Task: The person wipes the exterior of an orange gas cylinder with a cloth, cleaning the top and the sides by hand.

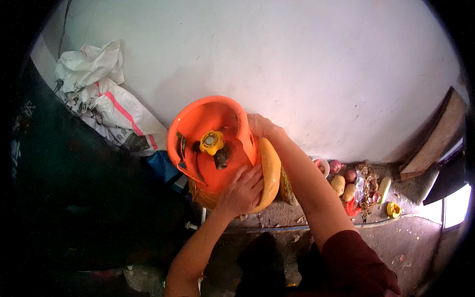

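An orange gas cylinder [202,174] stands before me by the wall. Inside its round collar [245,137] are a yellow valve handwheel [211,142] and a dark outlet. My left hand [241,191] lies on the cylinder's near right shoulder, palm down, fingers a little apart. At the collar's far right side is my right hand [262,125]; its fingertips are hidden, so its grip is unclear. Between my arms, a smooth yellow curved surface [272,172] bulges beside the cylinder; whether it is a squash or the cylinder's side, I cannot tell.
White woven sacks [115,107] slump at the left beside a dark surface [85,200]. Potatoes [337,185], red onions [335,166] and a cut yellow squash piece [393,210] lie on the floor. A hose [382,223] crosses it. Boards [434,137] lean at the right.
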`<state>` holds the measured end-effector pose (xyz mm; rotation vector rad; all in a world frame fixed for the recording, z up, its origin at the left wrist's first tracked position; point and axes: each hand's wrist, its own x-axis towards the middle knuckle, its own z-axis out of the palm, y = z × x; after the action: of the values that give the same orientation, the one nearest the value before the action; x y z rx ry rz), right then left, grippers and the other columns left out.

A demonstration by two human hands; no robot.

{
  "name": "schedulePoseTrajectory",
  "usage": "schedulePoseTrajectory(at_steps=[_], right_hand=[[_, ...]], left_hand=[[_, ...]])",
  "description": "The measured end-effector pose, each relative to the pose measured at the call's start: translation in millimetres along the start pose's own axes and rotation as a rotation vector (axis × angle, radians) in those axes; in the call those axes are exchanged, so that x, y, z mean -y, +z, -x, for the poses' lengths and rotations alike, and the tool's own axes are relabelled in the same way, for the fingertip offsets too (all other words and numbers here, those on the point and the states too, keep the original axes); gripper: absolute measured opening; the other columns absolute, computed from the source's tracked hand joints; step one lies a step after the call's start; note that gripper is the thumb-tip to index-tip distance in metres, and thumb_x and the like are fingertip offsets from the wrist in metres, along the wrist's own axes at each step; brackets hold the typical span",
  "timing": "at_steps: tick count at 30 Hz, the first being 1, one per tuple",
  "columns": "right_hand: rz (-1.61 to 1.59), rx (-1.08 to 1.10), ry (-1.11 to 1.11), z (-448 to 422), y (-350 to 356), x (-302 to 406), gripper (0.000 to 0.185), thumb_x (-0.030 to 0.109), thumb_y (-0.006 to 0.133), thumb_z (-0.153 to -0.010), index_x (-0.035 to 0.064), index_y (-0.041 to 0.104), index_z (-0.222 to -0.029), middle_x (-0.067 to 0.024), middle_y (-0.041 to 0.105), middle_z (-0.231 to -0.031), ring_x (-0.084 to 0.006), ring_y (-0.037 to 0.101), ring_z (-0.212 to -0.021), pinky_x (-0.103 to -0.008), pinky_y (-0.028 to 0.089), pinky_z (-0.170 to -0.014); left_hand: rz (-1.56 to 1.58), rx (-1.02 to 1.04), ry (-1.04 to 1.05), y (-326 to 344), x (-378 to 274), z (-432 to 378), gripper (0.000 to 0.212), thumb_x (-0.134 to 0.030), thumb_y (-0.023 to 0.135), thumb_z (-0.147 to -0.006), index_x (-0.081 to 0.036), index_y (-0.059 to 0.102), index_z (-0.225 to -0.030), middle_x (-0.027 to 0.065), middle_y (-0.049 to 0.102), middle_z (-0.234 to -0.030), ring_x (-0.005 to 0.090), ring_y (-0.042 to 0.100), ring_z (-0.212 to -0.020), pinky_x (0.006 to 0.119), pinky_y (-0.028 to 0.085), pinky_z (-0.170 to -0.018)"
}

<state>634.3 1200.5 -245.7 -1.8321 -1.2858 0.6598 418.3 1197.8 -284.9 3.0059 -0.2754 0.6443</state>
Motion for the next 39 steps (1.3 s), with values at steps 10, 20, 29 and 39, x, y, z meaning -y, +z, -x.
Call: schedulePoseTrajectory(at_steps=[10, 20, 29, 39], right_hand=[[0.175, -0.573, -0.099, 126, 52, -72, 0.024, 0.025, 0.051, -0.088, 0.0024, 0.059, -0.092, -0.0206, 0.059, -0.091, -0.0400, 0.053, -0.090, -0.0481, 0.043, -0.080], [-0.195, -0.503, 0.023, 120, 52, -75, 0.039, 0.026, 0.042, -0.090, -0.0042, 0.055, -0.112, -0.0271, 0.053, -0.117, -0.0403, 0.048, -0.111, -0.0434, 0.037, -0.094], [-0.494, -0.264, -0.111, -5, 19, -2, 0.044, 0.037, 0.035, -0.095, 0.0006, 0.057, -0.104, -0.0219, 0.059, -0.109, -0.0360, 0.054, -0.099, -0.0389, 0.042, -0.086], [0.250, -0.571, -0.363, 70, 37, -44, 0.026, 0.026, 0.049, -0.089, 0.0019, 0.059, -0.085, -0.0185, 0.060, -0.093, -0.0361, 0.053, -0.095, -0.0440, 0.040, -0.085]], left_hand=[[-0.017, -0.035, -0.039, 4, -1, -3, 0.034, -0.013, 0.057, -0.079, -0.004, 0.056, -0.112, 0.0107, 0.054, -0.122, 0.0239, 0.044, -0.124, 0.045, 0.031, -0.105], [-0.094, 0.025, -0.036, 3, 0, -2, 0.031, -0.012, 0.057, -0.077, -0.003, 0.059, -0.106, 0.0118, 0.054, -0.123, 0.0238, 0.043, -0.125, 0.045, 0.030, -0.106], [-0.058, 0.044, -0.054, 6, -2, 0, 0.035, -0.013, 0.058, -0.077, -0.002, 0.059, -0.110, 0.0127, 0.055, -0.121, 0.0244, 0.044, -0.124, 0.045, 0.031, -0.106], [-0.004, -0.196, -0.023, 15, 1, 6, 0.025, -0.006, 0.057, -0.077, 0.000, 0.057, -0.101, 0.0152, 0.051, -0.114, 0.0324, 0.047, -0.114, 0.046, 0.038, -0.098]])
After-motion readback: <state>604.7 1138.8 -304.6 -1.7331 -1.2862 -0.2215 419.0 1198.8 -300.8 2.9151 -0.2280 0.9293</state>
